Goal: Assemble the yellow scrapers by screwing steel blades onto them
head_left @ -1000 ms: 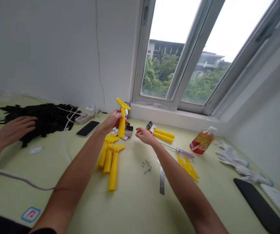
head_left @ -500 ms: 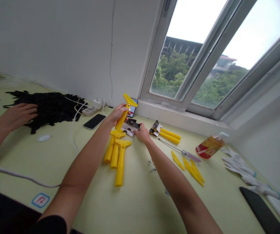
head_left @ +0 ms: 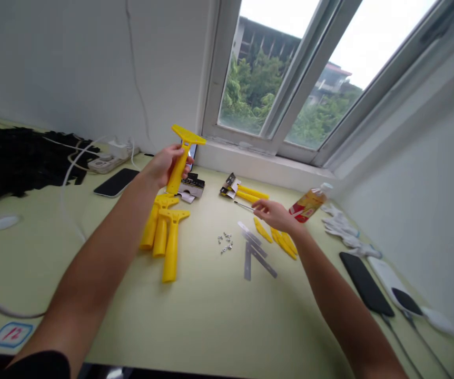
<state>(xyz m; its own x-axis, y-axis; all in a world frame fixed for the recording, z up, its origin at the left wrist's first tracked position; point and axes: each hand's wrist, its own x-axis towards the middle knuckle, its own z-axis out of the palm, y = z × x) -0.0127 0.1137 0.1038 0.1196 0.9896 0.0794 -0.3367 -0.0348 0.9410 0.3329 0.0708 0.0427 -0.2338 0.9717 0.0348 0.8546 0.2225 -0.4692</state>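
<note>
My left hand [head_left: 168, 164] is wrapped round the handle of a yellow scraper [head_left: 180, 163], its wide head upward. Below it, three more yellow scraper handles [head_left: 170, 252] lie on the table. My right hand [head_left: 271, 211] is over a screwdriver [head_left: 244, 206], of which only the thin shaft shows; the fingers are bent over where its handle lies, and their grip is hidden. Small screws and nuts [head_left: 226, 242] lie in the middle, beside several flat grey blades [head_left: 247, 260]. Several yellow blade covers [head_left: 283, 242] rest below my right hand.
Black-and-white packaging [head_left: 192, 187] lies behind the handles, and two packaged yellow tools [head_left: 246, 192] lie farther right. A drink bottle [head_left: 309, 203], white gloves [head_left: 341, 229] and a black phone [head_left: 365, 281] are at the right. Another phone [head_left: 115, 182], cables and black strips [head_left: 25, 163] are at the left.
My right hand has left the black-and-white packaging and moved right to the screwdriver. My left hand still holds the yellow scraper. The view has shifted right, and the co-worker's hands are out of it.
</note>
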